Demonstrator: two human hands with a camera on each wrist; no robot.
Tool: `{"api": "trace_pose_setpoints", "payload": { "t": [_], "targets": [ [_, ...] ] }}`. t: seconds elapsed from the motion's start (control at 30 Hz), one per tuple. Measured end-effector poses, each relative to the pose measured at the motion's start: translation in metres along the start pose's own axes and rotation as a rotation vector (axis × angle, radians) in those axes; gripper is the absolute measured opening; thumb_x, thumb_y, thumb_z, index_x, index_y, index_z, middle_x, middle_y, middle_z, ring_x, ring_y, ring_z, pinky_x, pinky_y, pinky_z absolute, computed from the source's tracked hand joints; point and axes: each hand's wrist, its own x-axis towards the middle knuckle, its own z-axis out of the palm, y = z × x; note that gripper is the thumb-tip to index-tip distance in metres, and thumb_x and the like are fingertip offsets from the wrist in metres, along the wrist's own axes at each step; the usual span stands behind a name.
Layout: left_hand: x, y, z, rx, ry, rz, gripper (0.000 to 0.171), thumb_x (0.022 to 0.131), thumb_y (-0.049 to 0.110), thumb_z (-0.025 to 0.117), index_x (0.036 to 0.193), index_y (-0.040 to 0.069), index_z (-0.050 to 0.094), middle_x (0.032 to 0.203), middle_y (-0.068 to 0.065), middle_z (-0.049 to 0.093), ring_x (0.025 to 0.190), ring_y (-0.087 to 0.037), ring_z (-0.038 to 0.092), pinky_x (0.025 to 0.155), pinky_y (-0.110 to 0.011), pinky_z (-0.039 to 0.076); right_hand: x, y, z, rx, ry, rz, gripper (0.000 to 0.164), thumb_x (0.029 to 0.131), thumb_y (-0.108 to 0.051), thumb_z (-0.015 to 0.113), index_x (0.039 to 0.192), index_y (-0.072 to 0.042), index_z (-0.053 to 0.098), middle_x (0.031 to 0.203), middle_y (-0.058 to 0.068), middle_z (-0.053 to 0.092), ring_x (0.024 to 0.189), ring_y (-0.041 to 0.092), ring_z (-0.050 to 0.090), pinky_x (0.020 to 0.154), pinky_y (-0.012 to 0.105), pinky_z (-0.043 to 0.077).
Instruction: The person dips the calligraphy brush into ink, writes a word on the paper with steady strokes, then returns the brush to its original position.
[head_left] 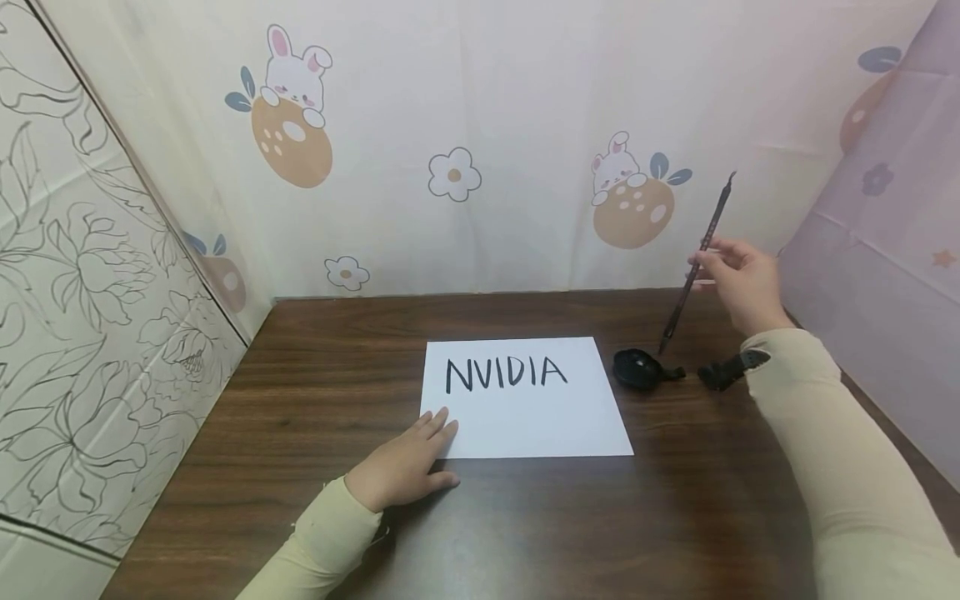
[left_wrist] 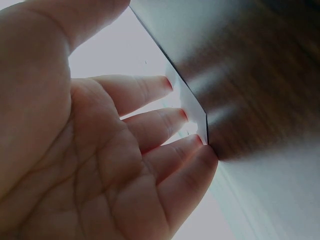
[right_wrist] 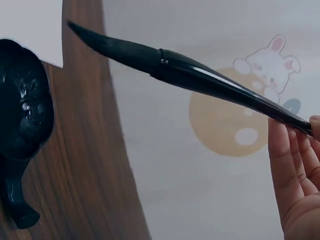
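Observation:
My right hand point(head_left: 742, 279) pinches a dark calligraphy brush point(head_left: 708, 232) by its handle. Its bristles point down near an ink dish point(head_left: 624, 369), black with a short stem-like handle. In the right wrist view the brush point(right_wrist: 205, 77) shows dark bristles bending to a point, apart from the scalloped dish point(right_wrist: 44, 110). A white sheet of paper point(head_left: 532, 425) lies left of the dish, with "NVIDIA" in black letters across its upper half. On its lower left edge rests my left hand point(head_left: 405, 462), fingers extended; the left wrist view shows the palm point(left_wrist: 100, 170) and fingertips at the sheet.
Everything lies on a dark wooden table point(head_left: 315, 358). Behind it hangs a pale curtain point(head_left: 517, 92) printed with rabbits and flowers; a flower-patterned panel point(head_left: 82, 275) stands at the left. A black object point(head_left: 722, 373) sits by the right cuff, beside the dish.

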Motion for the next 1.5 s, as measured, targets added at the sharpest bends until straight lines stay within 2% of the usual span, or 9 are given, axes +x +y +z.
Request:
{"api": "trace_pose_setpoints", "payload": {
  "t": [0.27, 0.43, 0.53, 0.67, 0.8, 1.03, 1.13, 1.33, 1.5],
  "targets": [
    [0.000, 0.000, 0.000, 0.000, -0.004, -0.003, 0.072, 0.090, 0.036, 0.068, 0.147, 0.001, 0.041, 0.158, -0.020, 0.032, 0.145, -0.042, 0.030, 0.116, -0.053, 0.033, 0.009, 0.015, -0.002, -0.205, -0.064, 0.081, 0.061, 0.097, -0.037, 0.058, 0.146, -0.003, 0.043, 0.098, -0.026, 0.056, 0.074, -0.010, 0.064, 0.067, 0.011, 0.053],
    [0.000, 0.000, -0.001, -0.002, -0.006, -0.001, 0.072, 0.091, 0.036, 0.068, 0.147, 0.001, 0.041, 0.158, -0.020, 0.032, 0.145, -0.042, 0.030, 0.116, -0.053, 0.033, 0.011, 0.023, -0.002, -0.261, -0.124, 0.097, 0.068, 0.097, -0.038, 0.058, 0.150, -0.001, 0.035, 0.096, -0.024, 0.054, 0.073, -0.010, 0.063, 0.068, 0.011, 0.053],
    [0.000, 0.001, -0.001, -0.003, -0.004, 0.001, 0.072, 0.091, 0.036, 0.068, 0.147, 0.000, 0.041, 0.158, -0.020, 0.032, 0.146, -0.042, 0.030, 0.116, -0.053, 0.033, 0.012, 0.026, -0.002, -0.305, -0.161, 0.106, 0.068, 0.098, -0.039, 0.056, 0.150, -0.001, 0.033, 0.110, -0.006, 0.063, 0.074, -0.009, 0.062, 0.069, 0.010, 0.051],
    [0.000, 0.001, -0.001, -0.003, -0.004, 0.000, 0.072, 0.091, 0.036, 0.068, 0.147, 0.000, 0.041, 0.157, -0.021, 0.032, 0.145, -0.042, 0.030, 0.116, -0.052, 0.032, 0.015, 0.032, -0.003, -0.351, -0.223, 0.130, 0.068, 0.100, -0.039, 0.053, 0.152, -0.002, 0.030, 0.135, 0.024, 0.053, 0.077, -0.006, 0.062, 0.088, 0.028, 0.054],
    [0.000, 0.001, -0.001, -0.004, -0.004, 0.000, 0.072, 0.090, 0.036, 0.068, 0.147, 0.000, 0.041, 0.157, -0.021, 0.032, 0.145, -0.042, 0.030, 0.116, -0.052, 0.032, 0.017, 0.038, -0.005, -0.345, -0.276, 0.158, 0.072, 0.100, -0.039, 0.053, 0.153, -0.001, 0.025, 0.139, 0.030, 0.048, 0.077, -0.005, 0.060, 0.106, 0.061, 0.039],
    [0.000, 0.000, 0.000, -0.008, -0.003, -0.003, 0.072, 0.090, 0.036, 0.069, 0.147, 0.001, 0.041, 0.158, -0.020, 0.032, 0.146, -0.042, 0.029, 0.116, -0.052, 0.032, 0.015, 0.051, -0.001, -0.340, -0.286, 0.179, 0.067, 0.102, -0.035, 0.050, 0.153, 0.000, 0.025, 0.142, 0.033, 0.044, 0.079, -0.006, 0.057, 0.105, 0.061, 0.039],
    [0.000, 0.000, 0.000, -0.009, -0.004, -0.005, 0.073, 0.090, 0.036, 0.069, 0.147, 0.001, 0.041, 0.158, -0.020, 0.031, 0.146, -0.042, 0.029, 0.116, -0.052, 0.032, 0.014, 0.058, 0.000, -0.367, -0.286, 0.184, 0.065, 0.102, -0.036, 0.048, 0.152, 0.000, 0.028, 0.141, 0.032, 0.046, 0.086, 0.001, 0.059, 0.103, 0.058, 0.042],
    [0.000, 0.001, -0.001, -0.008, -0.007, -0.010, 0.073, 0.090, 0.036, 0.068, 0.147, 0.001, 0.041, 0.158, -0.020, 0.032, 0.146, -0.041, 0.029, 0.117, -0.052, 0.032, 0.014, 0.071, 0.007, -0.407, -0.280, 0.200, 0.056, 0.104, -0.030, 0.045, 0.149, 0.001, 0.034, 0.139, 0.031, 0.048, 0.113, 0.032, 0.057, 0.099, 0.052, 0.047],
    [0.000, 0.001, -0.001, -0.007, -0.010, -0.014, 0.073, 0.091, 0.036, 0.068, 0.148, 0.001, 0.041, 0.158, -0.020, 0.031, 0.146, -0.041, 0.029, 0.117, -0.052, 0.032, 0.011, 0.078, 0.013, -0.407, -0.299, 0.211, 0.053, 0.104, -0.021, 0.043, 0.148, 0.005, 0.033, 0.139, 0.033, 0.048, 0.122, 0.040, 0.052, 0.099, 0.050, 0.048]
  ]
}}
